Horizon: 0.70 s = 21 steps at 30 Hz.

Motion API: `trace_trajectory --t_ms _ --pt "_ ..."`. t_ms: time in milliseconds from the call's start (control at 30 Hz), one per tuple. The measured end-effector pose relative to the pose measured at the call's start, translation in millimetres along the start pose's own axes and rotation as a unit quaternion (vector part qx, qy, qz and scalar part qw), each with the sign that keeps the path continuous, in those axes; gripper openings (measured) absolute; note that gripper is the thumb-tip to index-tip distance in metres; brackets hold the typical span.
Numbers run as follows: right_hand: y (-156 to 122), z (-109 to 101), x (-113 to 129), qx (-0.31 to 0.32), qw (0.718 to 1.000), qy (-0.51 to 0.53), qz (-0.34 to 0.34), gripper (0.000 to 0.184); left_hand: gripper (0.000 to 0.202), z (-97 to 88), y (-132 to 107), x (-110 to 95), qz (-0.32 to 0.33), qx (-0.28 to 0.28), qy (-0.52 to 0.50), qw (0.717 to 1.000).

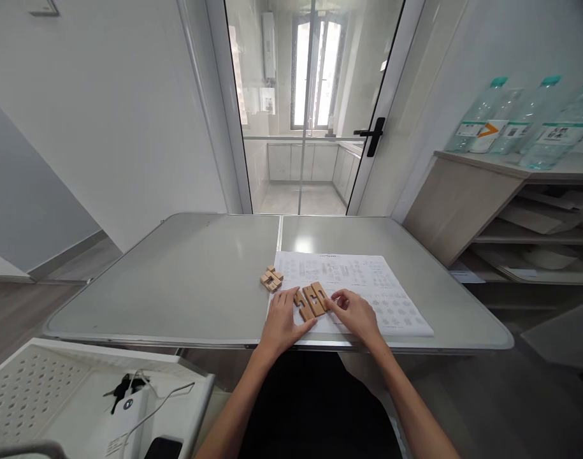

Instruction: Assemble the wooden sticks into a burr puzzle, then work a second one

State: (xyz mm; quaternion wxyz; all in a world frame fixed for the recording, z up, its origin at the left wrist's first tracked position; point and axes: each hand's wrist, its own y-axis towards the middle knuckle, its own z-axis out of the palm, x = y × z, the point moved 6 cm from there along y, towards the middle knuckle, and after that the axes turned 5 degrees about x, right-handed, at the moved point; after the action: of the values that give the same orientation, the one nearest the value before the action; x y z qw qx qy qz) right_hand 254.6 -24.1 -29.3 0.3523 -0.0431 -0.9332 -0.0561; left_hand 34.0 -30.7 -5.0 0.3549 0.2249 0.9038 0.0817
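A pale grey counter (215, 274), rimmed in metal, is placed before a glazed door (304, 138) fitted with a black handle (376, 137). Beyond the glass, a bright window (330, 70) is seen, with light-coloured cabinets (278, 162) ranged below. Light is reflected on the counter's far part. The doorway is flanked by white walls (104, 95). At the right, a wood-toned shelf unit (463, 197) is left in shadow inside, where flat sheets seem to be stacked. Grey-brown floor (7, 312) is glimpsed at the left.
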Motion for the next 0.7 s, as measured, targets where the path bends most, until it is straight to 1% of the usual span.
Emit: trace_trajectory --t_ms 233,400,567,700 --pt "-9.0 6.8 10.8 -0.040 0.998 -0.042 0.016 0.032 0.081 -3.7 -1.5 1.3 -0.004 -0.008 -0.055 0.998" --pt "-13.3 8.8 16.9 -0.074 0.995 -0.060 0.024 0.030 0.080 -4.9 -1.7 1.5 -0.013 0.008 -0.110 0.994" --pt "-14.7 8.7 16.5 -0.074 0.995 -0.058 0.022 0.031 0.082 -8.8 -1.3 0.9 -0.015 0.005 -0.126 0.992" --pt "-15.0 8.3 15.9 -0.065 0.997 -0.033 -0.010 0.031 0.082 -10.5 -0.2 -1.0 -0.003 0.002 -0.141 0.990"
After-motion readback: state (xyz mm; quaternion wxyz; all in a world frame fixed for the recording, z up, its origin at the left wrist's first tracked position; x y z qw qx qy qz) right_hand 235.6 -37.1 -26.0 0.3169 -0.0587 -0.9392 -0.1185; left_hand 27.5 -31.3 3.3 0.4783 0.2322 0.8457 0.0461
